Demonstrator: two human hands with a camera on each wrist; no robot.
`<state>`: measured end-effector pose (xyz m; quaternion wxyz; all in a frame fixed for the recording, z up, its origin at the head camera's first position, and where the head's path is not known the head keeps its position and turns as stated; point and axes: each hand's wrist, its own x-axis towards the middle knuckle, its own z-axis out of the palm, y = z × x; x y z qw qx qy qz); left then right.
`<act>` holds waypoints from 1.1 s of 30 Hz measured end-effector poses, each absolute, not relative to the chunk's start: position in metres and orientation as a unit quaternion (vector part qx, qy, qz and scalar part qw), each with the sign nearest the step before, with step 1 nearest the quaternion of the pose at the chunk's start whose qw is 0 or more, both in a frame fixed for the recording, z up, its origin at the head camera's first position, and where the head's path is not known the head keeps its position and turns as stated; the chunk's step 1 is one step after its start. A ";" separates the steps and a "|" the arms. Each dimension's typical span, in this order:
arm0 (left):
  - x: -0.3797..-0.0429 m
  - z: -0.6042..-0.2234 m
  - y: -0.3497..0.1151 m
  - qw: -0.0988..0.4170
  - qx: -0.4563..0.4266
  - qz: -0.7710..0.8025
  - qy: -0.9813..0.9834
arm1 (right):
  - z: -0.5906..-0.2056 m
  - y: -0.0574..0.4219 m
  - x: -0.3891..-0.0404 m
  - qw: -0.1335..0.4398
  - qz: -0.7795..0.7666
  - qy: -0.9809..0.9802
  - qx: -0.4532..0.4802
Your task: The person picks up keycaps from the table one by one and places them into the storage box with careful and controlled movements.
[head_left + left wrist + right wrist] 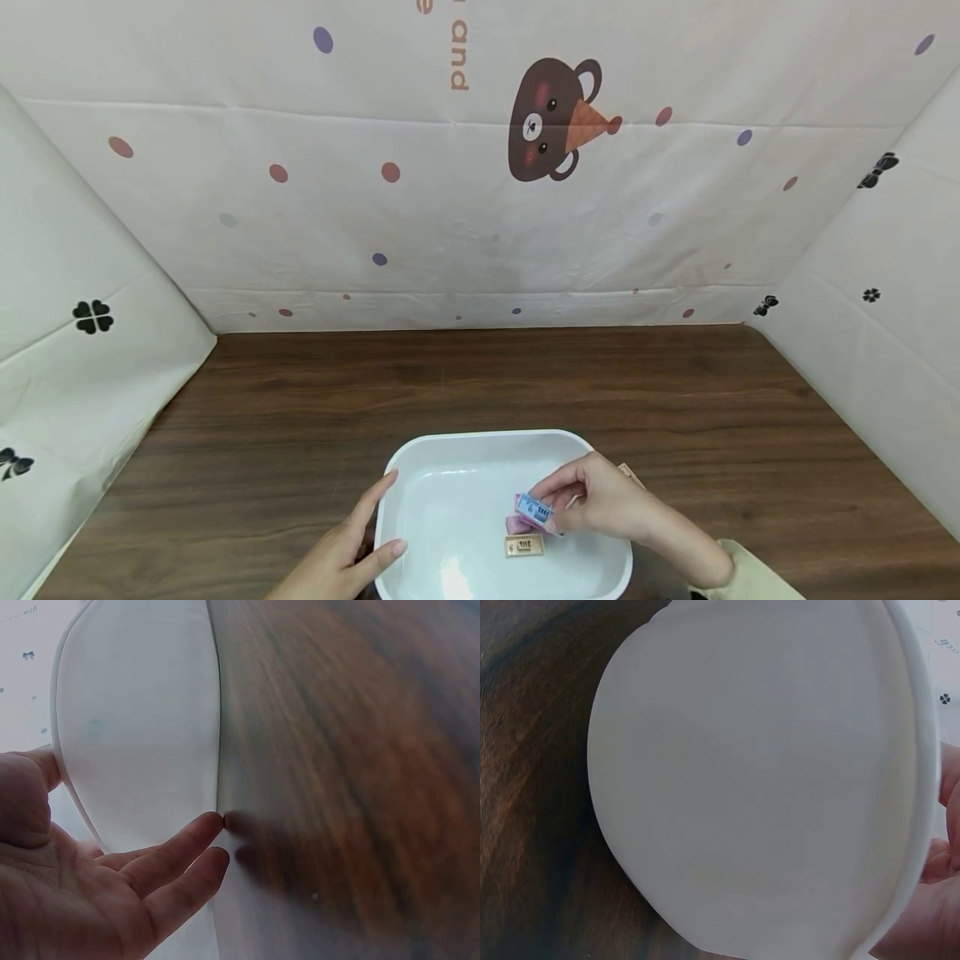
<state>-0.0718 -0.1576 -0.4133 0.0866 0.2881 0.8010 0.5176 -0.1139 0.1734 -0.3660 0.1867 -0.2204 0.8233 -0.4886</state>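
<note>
In the head view a white tray [450, 500] lies on the table. My left hand [345, 546] holds its left side, thumb over the rim. The left wrist view shows fingertips of the left hand [150, 885] against the outer wall. Over the tray's right part, my right hand [592, 498] pinches a small blue printed block [535, 509] that looks like a miniature banknote bundle. Directly by it are a pink block [516, 525] and a tan printed block [524, 546]. The tray wall [757, 780] hides most of the right hand [922, 900] in the right wrist view.
Another tan piece [631, 475] shows past the tray's right rim, partly behind the right hand. The dark wooden table [480, 375] ends at a white patterned sheet [450, 225] at the back, with similar sheets on both sides.
</note>
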 end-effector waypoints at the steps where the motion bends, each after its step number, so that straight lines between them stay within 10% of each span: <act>1: -0.072 -0.413 -0.158 0.087 0.288 0.518 0.801 | -0.367 0.173 -0.114 0.192 -0.496 0.817 -0.224; 33: -0.073 -0.414 -0.158 0.096 0.286 0.525 0.796 | -0.367 0.166 -0.113 0.193 -0.522 0.803 -0.213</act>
